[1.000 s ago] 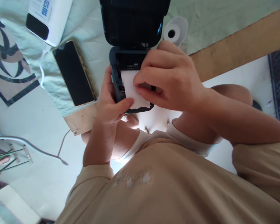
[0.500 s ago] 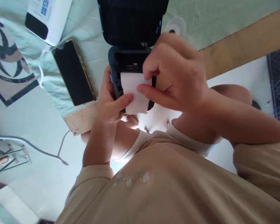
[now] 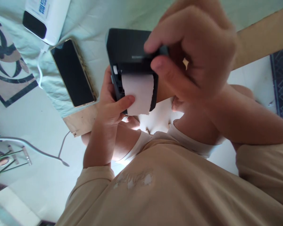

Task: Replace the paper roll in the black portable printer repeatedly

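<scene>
While the lid (image 3: pixel 127 44) is tilted part-way over the bay: black device (image 3: pixel 153 105), looks like a small printer, is in the left hand, at the near edge of the green cloth (image 3: pixel 89 18).
Left hand (image 3: pixel 113 108): fingers wrapped round the device's left side, thumb pressed on the paper strip (image 3: pixel 141 91).
Right hand (image 3: pixel 198 50): thumb and forefinger either side of the lid's right edge; blurred, can't tell if it's a firm pinch.
Paper strip: out of the bay, ragged end at the device's near edge.
Strip risk: could skew or slide back if the left thumb lifts or drags; crooked feed or jam likely then.
Lid risk: force only on the right side could seat it unevenly.
Thumb risk: lies close to the lid's likely path, could get nipped.
Device risk: a hard downward push could tip it, as one hand steadies it.
Phone (image 3: pixel 73 73): on the cloth, left of the device, apart from it.
</scene>
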Demonstrator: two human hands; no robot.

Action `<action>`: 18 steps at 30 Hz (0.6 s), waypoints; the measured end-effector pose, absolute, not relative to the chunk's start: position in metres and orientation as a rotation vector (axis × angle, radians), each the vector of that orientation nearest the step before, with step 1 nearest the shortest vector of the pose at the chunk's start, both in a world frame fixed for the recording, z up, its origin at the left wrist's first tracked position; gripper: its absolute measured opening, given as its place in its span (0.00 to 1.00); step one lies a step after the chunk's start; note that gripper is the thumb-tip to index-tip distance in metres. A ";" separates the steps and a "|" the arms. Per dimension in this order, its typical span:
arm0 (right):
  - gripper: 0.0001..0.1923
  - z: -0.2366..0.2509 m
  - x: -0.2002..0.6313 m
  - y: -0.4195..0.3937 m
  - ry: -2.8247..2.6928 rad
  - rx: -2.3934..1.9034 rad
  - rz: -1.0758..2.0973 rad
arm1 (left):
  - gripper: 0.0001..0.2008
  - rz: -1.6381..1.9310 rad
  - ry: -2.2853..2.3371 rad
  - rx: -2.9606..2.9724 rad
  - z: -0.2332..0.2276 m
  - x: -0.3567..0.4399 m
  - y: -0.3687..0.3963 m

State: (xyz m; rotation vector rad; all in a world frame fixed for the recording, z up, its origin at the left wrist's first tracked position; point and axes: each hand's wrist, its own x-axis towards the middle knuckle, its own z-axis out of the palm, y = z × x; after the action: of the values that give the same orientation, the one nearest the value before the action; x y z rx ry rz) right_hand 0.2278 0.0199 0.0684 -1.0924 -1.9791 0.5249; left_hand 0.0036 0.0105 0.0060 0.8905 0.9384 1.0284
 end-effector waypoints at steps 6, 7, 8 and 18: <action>0.18 0.054 0.228 0.021 -2.115 -0.924 0.315 | 0.38 1.075 0.872 0.892 0.003 0.005 0.013; 0.18 0.053 0.228 0.021 -2.122 -0.916 0.328 | 0.38 1.075 0.870 0.885 0.003 0.005 0.013; 0.18 0.051 0.228 0.021 -2.130 -0.912 0.339 | 0.38 1.072 0.869 0.877 0.004 0.005 0.013; 0.17 0.044 0.229 0.023 -2.250 -0.939 0.317 | 0.41 1.060 0.842 0.842 0.009 0.008 0.012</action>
State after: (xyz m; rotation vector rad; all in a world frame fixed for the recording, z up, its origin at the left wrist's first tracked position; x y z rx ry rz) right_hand 0.2295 0.0231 0.0444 -0.9387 -2.2504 0.3175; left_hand 0.0085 0.0123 0.0092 0.8420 0.8415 1.0604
